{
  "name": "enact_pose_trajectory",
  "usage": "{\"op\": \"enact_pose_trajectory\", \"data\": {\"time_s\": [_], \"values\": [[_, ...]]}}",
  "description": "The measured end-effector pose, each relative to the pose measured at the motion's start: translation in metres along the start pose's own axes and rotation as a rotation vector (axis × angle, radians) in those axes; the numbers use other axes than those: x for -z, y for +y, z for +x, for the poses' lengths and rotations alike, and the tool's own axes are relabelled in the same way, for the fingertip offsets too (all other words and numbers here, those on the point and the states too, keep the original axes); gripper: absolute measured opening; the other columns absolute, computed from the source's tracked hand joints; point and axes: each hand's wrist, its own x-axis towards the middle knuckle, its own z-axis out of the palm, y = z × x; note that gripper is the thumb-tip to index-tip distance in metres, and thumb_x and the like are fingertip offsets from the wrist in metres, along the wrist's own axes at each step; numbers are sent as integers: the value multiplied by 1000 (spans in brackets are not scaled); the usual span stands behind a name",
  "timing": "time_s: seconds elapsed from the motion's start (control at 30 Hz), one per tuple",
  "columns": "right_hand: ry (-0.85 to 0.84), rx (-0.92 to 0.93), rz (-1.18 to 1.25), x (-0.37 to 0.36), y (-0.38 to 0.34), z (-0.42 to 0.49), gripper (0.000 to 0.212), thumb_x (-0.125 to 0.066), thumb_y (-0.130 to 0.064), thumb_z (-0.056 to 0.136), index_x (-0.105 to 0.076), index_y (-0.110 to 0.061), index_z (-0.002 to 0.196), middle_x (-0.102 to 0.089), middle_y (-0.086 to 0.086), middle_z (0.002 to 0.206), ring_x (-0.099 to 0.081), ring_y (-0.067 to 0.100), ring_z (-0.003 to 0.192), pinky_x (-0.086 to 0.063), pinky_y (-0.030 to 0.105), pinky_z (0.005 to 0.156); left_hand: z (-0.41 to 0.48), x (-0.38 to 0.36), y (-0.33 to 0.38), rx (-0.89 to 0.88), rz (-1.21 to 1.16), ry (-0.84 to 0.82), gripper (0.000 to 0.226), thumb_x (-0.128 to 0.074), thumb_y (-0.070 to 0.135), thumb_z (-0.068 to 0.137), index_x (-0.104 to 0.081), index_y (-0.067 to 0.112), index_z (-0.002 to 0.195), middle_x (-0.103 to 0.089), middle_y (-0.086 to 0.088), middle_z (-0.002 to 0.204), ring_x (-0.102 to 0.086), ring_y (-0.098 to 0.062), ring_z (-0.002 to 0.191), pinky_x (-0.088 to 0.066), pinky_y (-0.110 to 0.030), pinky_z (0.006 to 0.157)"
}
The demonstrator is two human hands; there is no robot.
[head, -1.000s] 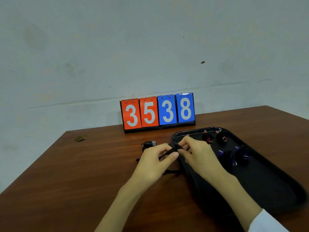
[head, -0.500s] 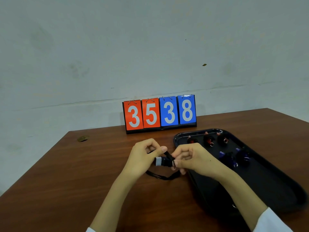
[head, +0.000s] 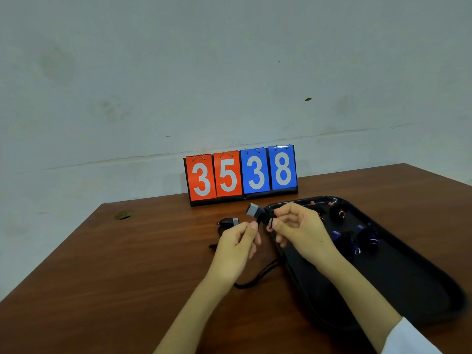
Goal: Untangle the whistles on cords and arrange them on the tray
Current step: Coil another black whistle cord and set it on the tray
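Above the brown bench beside the tray, right hand pinches a whistle and left hand pinches its cord, likely to work knots loose

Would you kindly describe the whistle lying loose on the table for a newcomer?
Find the red-and-blue 3538 scoreboard. In front of it, left of the black tray, a dark whistle with a grey mouthpiece lies on the table. Unlike its twin, held in the air, it lies loose outside the tray.
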Motion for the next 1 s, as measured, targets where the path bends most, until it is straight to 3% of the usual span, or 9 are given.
{"op": "enact_pose_trajectory", "data": {"time_s": [0.2, 0.37, 0.6, 0.73, 0.87, 1.0], "values": [[239, 21, -244, -1, 13, 1, 11, -62, -13, 87, -57, -23, 90, -65, -4, 79, -62, 5, 69, -50, 16, 60, -2, -6, -4, 18, 85, -16, 30, -44, 32, 97, -58, 19, 74, -45, 8, 47, -41, 0, 45, -38, -21, 58], [278, 89, -497, 0, 19, -1, 9, -63, -16, 86, -58, -19, 93, -58, -14, 76, -57, 1, 74, -49, 20, 72, -7, -9, -1, -39, 169, -76, 29, -48, 35, 95, -59, 18, 74, -45, 13, 46, -39, 0, 46, -33, -16, 54], [117, 160, -649, -2, 21, -1, 12, -66, -16, 84, -64, -18, 95, -62, -11, 81, -57, 1, 74, -48, 16, 73, -4, 0, 1, -52, 165, -1, 30, -51, 34, 94, -59, 20, 69, -48, 12, 51, -42, 0, 52, -37, -22, 60], [-33, 160, -677, -1, 23, 0, 13, -68, -18, 83, -65, -21, 94, -57, -17, 76, -55, -2, 72, -48, 14, 70, -2, 6, 0, -53, 184, 6, 28, -54, 34, 92, -61, 16, 72, -46, 10, 51, -40, 0, 50, -32, -18, 56], [-167, 137, -664, 0, 20, -2, 10, -67, -17, 82, -63, -25, 88, -57, -16, 71, -59, 2, 71, -53, 23, 73, -2, 9, 0, -31, 173, -23, 20, -61, 30, 88, -65, 16, 75, -61, -4, 66, -53, -5, 61, -43, -24, 63], [-265, 96, -566, 1, 15, -3, 20, -66, -12, 83, -58, -29, 79, -64, -8, 71, -65, 6, 67, -56, 23, 67, -2, 16, 0, -9, 172, -13, 14, -65, 25, 85, -67, 14, 77, -68, -1, 72, -62, -7, 68, -49, -20, 67]]}}
